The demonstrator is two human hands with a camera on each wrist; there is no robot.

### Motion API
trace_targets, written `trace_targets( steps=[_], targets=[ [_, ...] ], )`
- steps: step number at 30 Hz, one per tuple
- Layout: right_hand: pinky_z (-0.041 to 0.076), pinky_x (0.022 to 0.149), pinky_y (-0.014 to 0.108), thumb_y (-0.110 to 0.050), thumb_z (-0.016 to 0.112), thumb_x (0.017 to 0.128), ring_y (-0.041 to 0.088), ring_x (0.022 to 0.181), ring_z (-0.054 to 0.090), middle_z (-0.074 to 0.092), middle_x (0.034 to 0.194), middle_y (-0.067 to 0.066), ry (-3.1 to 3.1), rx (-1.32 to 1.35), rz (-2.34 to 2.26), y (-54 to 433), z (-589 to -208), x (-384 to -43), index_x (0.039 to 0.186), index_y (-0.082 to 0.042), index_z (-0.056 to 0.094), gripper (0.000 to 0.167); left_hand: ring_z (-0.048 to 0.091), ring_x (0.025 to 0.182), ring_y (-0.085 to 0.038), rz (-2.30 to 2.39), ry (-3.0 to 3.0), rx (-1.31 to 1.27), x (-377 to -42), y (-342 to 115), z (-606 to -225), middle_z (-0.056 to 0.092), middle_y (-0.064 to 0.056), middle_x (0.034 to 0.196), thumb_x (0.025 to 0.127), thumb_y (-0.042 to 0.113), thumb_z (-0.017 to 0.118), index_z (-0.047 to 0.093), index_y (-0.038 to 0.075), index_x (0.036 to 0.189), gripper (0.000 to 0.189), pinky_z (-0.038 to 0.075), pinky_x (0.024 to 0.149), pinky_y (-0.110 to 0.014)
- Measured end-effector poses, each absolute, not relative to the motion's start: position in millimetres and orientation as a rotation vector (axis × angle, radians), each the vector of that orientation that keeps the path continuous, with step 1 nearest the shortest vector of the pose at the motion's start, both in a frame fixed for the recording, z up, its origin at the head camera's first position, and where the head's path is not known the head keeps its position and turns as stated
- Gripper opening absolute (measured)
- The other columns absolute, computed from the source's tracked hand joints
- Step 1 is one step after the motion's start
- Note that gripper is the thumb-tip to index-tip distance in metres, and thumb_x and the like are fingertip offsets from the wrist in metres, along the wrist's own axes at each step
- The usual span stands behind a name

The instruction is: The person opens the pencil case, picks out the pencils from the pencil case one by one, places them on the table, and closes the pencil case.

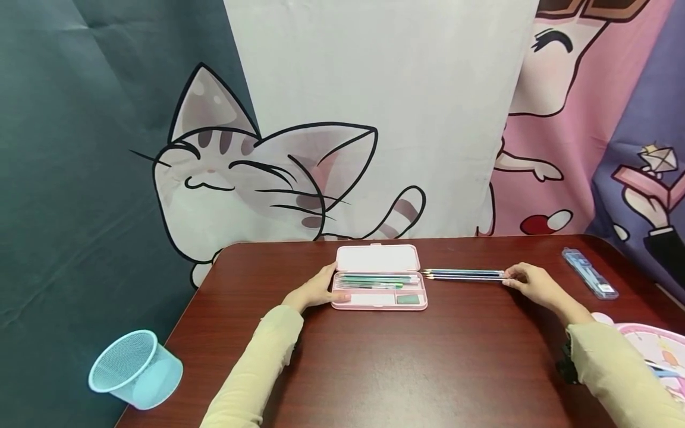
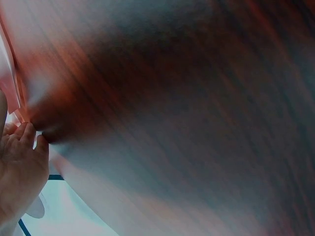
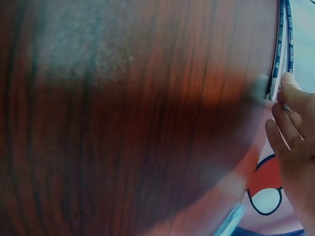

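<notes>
A pink pencil case (image 1: pixel 379 307) lies on the table with its lid (image 1: pixel 377 258) folded back. Inside are several green and clear pens (image 1: pixel 374 278), a white piece (image 1: pixel 373 299) and a green eraser (image 1: pixel 408 299). My left hand (image 1: pixel 316 290) grips the case's left end, thumb over the front compartment; its fingers (image 2: pixel 25 133) show at the case's side in the left wrist view. To the right of the case lie dark blue pencils (image 1: pixel 464 274), tips toward it. My right hand (image 1: pixel 530 282) pinches their right ends, and the right wrist view shows printed pencils (image 3: pixel 290 37) at the fingertips.
A clear blue plastic case (image 1: pixel 590 273) lies at the back right. Near the right forearm is a pink patterned container (image 1: pixel 650 333) with pens. A light blue mesh basket (image 1: pixel 136 370) stands at the left edge. Behind the brown table (image 1: pixel 407 368) hangs a cartoon cloth (image 1: pixel 428 89).
</notes>
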State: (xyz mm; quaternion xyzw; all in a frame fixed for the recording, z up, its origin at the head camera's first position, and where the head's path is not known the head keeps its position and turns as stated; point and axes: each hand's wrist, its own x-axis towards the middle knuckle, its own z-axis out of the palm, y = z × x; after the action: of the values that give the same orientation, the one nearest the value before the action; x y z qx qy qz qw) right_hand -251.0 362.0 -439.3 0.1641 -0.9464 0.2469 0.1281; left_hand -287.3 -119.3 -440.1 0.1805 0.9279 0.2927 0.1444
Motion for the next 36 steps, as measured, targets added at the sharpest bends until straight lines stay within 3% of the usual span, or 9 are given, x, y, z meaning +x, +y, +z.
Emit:
trace_targets(
  steps=[8,17,27,36],
  targets=[
    [0.038,0.059,0.024,-0.003,0.073,0.072,0.007,0.067,0.045,0.053,0.074,0.004,-2.716,0.505,0.654,359,-445,-257,0.073,-0.006,0.063,0.011,0.025,0.136,-0.025,0.825,2.682,0.499,-286,-118,-438,0.024,-0.014,0.148,0.075,0.043,0.072,0.013,0.006,0.147,0.1,0.023,0.111,-0.042],
    [0.037,0.06,0.029,-0.007,0.074,0.073,0.018,0.07,0.047,0.054,0.077,0.011,-2.79,0.398,0.676,346,-439,-265,0.081,-0.003,0.065,0.013,0.025,0.136,-0.023,0.833,2.665,0.483,-287,-118,-439,0.023,-0.012,0.149,0.074,0.045,0.072,0.011,0.009,0.147,0.102,0.023,0.111,-0.042],
    [0.045,0.067,0.031,-0.003,0.072,0.074,0.021,0.073,0.056,0.062,0.077,0.01,-2.657,0.659,0.894,260,-438,-276,0.084,0.0,0.066,0.012,0.027,0.136,-0.025,0.829,2.68,0.51,-289,-119,-439,0.024,-0.014,0.148,0.075,0.043,0.072,0.012,0.006,0.147,0.1,0.024,0.111,-0.043],
    [0.049,0.068,0.033,-0.005,0.071,0.076,0.016,0.074,0.059,0.066,0.08,0.007,-2.73,0.781,0.968,201,-438,-283,0.087,-0.001,0.069,0.012,0.026,0.137,-0.025,0.805,2.688,0.499,-287,-118,-439,0.023,-0.014,0.149,0.075,0.044,0.071,0.012,0.006,0.147,0.1,0.024,0.111,-0.043]
  ],
)
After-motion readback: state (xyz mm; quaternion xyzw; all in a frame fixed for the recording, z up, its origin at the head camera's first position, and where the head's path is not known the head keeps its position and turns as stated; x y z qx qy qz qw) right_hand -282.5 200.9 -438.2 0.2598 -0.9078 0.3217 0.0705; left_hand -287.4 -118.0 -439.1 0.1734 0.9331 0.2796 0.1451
